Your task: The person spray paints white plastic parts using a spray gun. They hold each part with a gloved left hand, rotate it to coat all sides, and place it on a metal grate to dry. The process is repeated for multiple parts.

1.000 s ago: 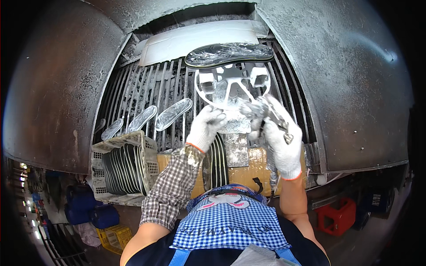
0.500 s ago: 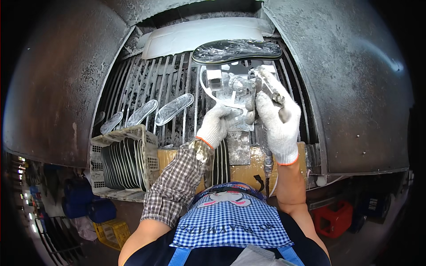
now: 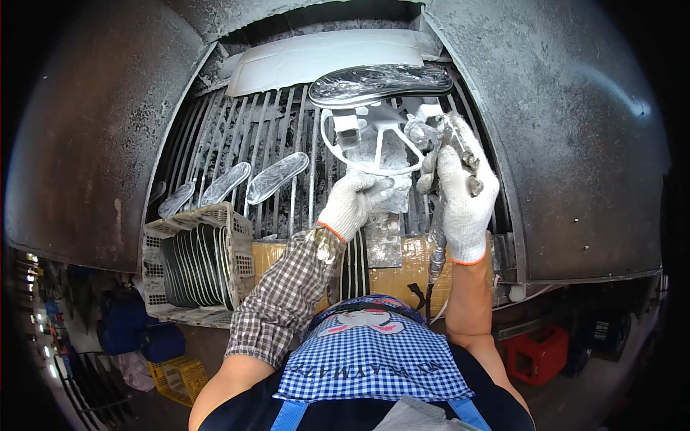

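Observation:
A shoe sole [image 3: 381, 85], dark with a shiny silvery film on its face, lies across a whitened stand. Below it the stand carries a spoked white ring [image 3: 418, 159]. My left hand [image 3: 352, 205], in a white knit glove, is closed at the near rim of this ring, its fingertips partly merging with the white behind. In my gloved right hand [image 3: 467, 205] is a coated spray gun [image 3: 460, 144], with the hand wrapped round its grip. The gun's head points toward the stand, right of the ring. A wrapped hose [image 3: 435, 248] hangs down from the gun.
Metal bars [image 3: 287, 129] form the bed, between side walls [image 3: 560, 144]. Three silvery soles [image 3: 277, 177] lie at left. A plastic crate [image 3: 243, 248] of upright dark soles stands near left. A white sheet [image 3: 327, 57] lies at the back. A red container [image 3: 535, 353] sits low right.
My right hand and the spray gun have moved right, away from the ring, uncovering its right side. My left hand stays at the rim. The sole on the stand keeps nearly the same position.

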Demonstrator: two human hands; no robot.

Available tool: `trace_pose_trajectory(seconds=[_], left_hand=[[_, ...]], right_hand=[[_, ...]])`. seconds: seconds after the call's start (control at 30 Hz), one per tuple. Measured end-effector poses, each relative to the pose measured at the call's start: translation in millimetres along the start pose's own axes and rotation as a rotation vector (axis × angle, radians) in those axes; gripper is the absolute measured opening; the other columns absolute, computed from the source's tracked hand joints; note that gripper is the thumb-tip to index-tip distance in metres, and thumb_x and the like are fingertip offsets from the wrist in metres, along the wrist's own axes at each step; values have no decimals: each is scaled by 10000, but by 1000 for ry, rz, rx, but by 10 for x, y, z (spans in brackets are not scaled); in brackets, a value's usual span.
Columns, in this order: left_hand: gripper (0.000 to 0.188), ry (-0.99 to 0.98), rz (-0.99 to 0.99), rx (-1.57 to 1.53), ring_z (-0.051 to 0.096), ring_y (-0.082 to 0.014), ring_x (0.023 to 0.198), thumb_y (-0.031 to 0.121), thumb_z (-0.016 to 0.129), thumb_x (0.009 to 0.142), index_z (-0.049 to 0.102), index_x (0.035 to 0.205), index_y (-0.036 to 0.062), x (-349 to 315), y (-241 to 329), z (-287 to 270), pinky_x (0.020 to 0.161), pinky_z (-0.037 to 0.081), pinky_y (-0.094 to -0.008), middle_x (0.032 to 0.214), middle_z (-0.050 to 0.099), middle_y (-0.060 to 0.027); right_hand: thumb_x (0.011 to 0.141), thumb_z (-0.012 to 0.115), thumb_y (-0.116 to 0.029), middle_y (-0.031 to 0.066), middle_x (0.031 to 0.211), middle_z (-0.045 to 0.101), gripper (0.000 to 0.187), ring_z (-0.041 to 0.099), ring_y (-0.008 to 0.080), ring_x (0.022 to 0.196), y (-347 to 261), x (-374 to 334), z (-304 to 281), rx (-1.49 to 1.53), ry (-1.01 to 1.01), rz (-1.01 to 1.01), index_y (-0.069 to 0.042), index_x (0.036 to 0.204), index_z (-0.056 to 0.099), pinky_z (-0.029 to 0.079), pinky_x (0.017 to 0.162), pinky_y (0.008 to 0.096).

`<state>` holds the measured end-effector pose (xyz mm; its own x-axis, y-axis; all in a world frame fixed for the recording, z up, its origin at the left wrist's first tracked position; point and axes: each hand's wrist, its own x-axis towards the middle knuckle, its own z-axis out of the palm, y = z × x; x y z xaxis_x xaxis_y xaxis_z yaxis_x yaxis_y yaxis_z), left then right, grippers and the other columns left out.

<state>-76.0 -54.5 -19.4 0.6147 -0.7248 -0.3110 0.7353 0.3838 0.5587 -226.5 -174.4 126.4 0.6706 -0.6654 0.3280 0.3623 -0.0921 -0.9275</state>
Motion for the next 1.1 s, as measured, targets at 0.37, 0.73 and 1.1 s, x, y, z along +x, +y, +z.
trace_pose_trajectory(seconds=[0.37, 0.73, 1.1], left_hand=[[447, -47, -1, -39, 639, -429, 1263, -28, 479, 991, 476, 1421, -147, 14, -26, -67, 1106, 554, -586, 1388, 588, -331], [417, -32, -24, -7, 670, -408, 1221, -20, 482, 995, 493, 1399, -123, -85, 50, 116, 1050, 606, -521, 1351, 616, -297], [459, -25, -41, -36, 702, -410, 1177, -42, 478, 965, 484, 1413, -140, -108, 58, 196, 975, 651, -458, 1362, 631, -311]], right_hand=[[1039, 646, -40, 189, 1330, 702, 492, 704, 148, 1038, -62, -70, -15, 20, -6, 29, 114, 1495, 540, 575, 893, 275], [1075, 625, -54, 46, 953, 702, 487, 629, 61, 741, -25, 22, -128, 153, 123, 29, 74, 1531, 512, 532, 648, 222], [1079, 635, -92, 52, 1019, 716, 487, 618, 51, 742, -89, -38, -191, -97, 207, -46, 61, 1528, 525, 517, 643, 214]])
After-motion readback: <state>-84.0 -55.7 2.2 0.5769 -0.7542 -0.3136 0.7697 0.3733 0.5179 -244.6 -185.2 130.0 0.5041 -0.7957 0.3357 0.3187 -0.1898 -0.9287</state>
